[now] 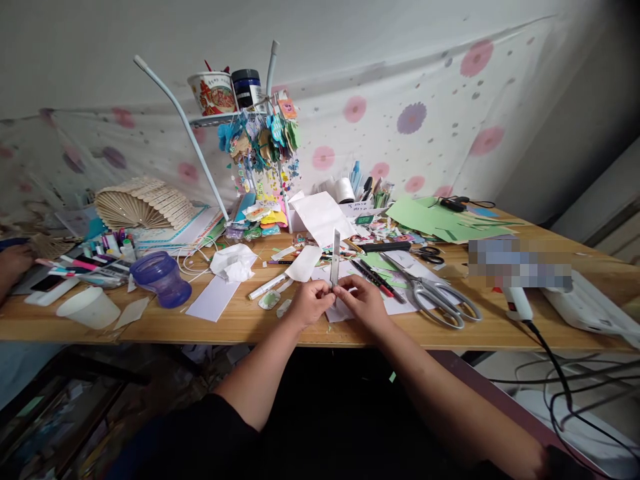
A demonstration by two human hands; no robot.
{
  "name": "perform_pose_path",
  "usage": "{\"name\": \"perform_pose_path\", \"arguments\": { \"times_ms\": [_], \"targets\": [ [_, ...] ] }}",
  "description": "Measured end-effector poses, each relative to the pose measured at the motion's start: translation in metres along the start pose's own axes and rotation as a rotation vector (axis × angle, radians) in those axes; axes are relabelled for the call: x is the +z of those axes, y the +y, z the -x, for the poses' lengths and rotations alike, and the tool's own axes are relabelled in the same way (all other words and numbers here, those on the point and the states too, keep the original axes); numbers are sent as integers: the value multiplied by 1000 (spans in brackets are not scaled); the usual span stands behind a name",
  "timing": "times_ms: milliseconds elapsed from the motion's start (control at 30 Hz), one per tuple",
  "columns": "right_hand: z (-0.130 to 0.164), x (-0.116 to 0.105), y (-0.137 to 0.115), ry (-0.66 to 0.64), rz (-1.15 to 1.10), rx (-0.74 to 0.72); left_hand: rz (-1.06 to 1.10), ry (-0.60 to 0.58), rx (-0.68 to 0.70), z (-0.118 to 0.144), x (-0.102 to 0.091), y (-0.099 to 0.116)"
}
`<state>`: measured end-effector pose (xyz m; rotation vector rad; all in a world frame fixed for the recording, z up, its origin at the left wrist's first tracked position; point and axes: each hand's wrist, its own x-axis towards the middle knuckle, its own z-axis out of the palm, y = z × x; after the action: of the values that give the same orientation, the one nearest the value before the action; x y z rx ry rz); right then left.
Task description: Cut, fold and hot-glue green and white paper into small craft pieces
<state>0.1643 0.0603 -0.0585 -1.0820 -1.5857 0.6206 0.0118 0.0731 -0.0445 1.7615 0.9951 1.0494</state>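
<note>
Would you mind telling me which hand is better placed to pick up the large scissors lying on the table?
The right hand. The large scissors lie just to its right on the wooden table, while the left hand sits farther away, across the small upright blade that both hands pinch.

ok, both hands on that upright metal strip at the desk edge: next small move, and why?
Probably lay the metal strip flat on the white paper. Left hand and right hand pinch only its lower end, so it stands unsupported above cluttered pens and large scissors.
</note>
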Motion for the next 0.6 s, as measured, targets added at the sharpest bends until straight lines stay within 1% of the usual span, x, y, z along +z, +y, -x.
{"name": "perform_pose_path", "arguments": {
  "times_ms": [67, 200, 300, 367, 467, 600],
  "targets": [
    [0, 0, 1, 4, 92, -20, -95, -2, 60, 0, 1, 0],
    [1, 0, 1, 20, 268, -135, -173, -2, 81, 1, 1, 1],
    [4, 1, -3, 26, 396, -221, -253, 30, 103, 2, 0, 1],
    [5, 3, -6, 57, 460, -264, -327, 68, 135, 3, 0, 2],
    [6, 8, -9, 116, 473, -294, -433, 123, 204, 5, 1, 2],
    [6, 11, -7, 169, 426, -265, -549, 175, 256, 6, 5, 2]
  ]
}}
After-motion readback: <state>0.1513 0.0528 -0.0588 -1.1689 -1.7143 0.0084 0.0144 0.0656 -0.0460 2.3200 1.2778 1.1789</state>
